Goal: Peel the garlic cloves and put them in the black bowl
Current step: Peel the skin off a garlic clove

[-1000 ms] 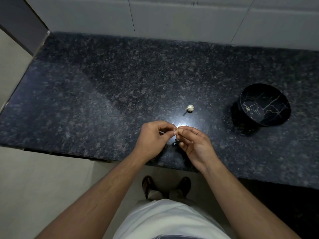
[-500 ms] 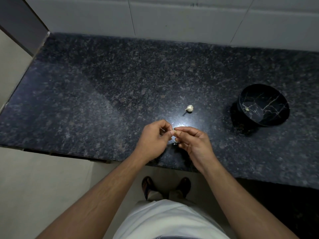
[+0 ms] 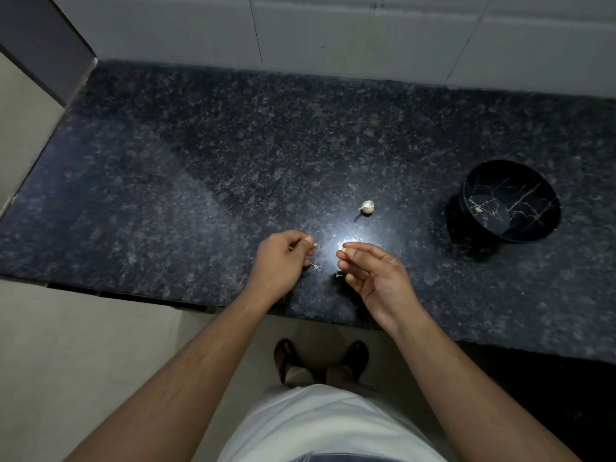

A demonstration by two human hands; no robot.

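The step in hand looks like the end of peeling 1 clove; the right hand (image 3: 376, 278) pinches a small pale garlic clove (image 3: 343, 251) between thumb and forefinger, its other fingers loosely spread, over the dark granite counter (image 3: 166, 195); the left hand (image 3: 283, 258) has its fingers curled with thumb and forefinger pressed together, apparently on a scrap of skin, though the scrap is too small to be sure of. A flake of peel (image 3: 316, 267) lies on the counter just below the left fingertips. The black bowl (image 3: 510, 228) stands well apart to the right, with 1 small pale piece (image 3: 478, 210) already inside; a remaining piece of garlic (image 3: 366, 207) sits on the counter beyond the hands. The next move probably calls for carrying the pinched clove right, over the bowl's rim, before letting go, while the left hand sheds its skin. Compared with 0.5 s ago, the hands, then touching at the fingertips, have drawn apart; bowl and loose garlic have not moved.
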